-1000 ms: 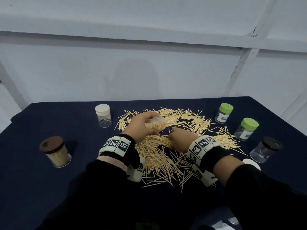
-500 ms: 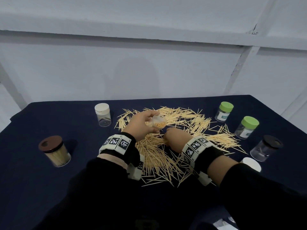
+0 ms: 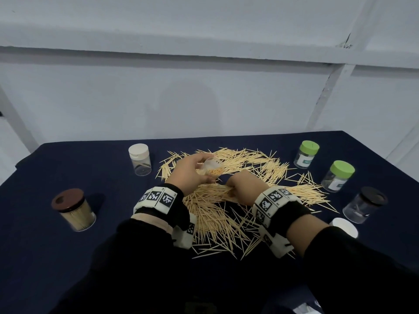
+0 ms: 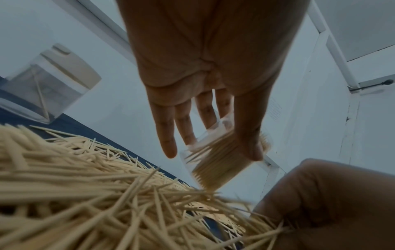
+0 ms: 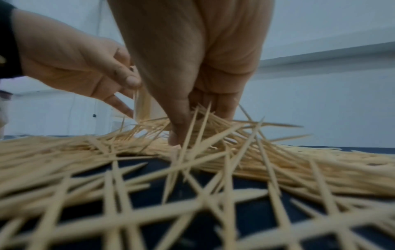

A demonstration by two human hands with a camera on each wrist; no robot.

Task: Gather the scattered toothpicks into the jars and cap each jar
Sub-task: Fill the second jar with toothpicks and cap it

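The left hand [image 3: 189, 175] is curled round a small clear open jar [image 3: 212, 169], thumb on one side and fingers on the other, holding it tilted just above the middle of the frame in the head view; the jar is partly filled with toothpicks. In the left wrist view the same jar [image 4: 211, 157] shows between thumb and fingers, its toothpicks packed side by side. Just to the right, the right hand [image 3: 246, 188] is down in the pile of scattered toothpicks [image 3: 217, 214], thumb and fingers pinched on a bunch of them; the right wrist view shows the thumb tip [image 5: 177, 135] buried among the sticks.

The pile spreads across the centre of the dark blue surface [image 3: 45, 245]. A brown-lidded jar [image 3: 73, 209], full of toothpicks, stands at lower left. A white-capped jar [image 3: 139, 159] stands upper left of the pile. At the right edge stand two green-capped jars [image 3: 306, 155] [image 3: 337, 176] and a black-lidded jar [image 3: 365, 205], with a loose white lid [image 3: 344, 226] lying just below it.
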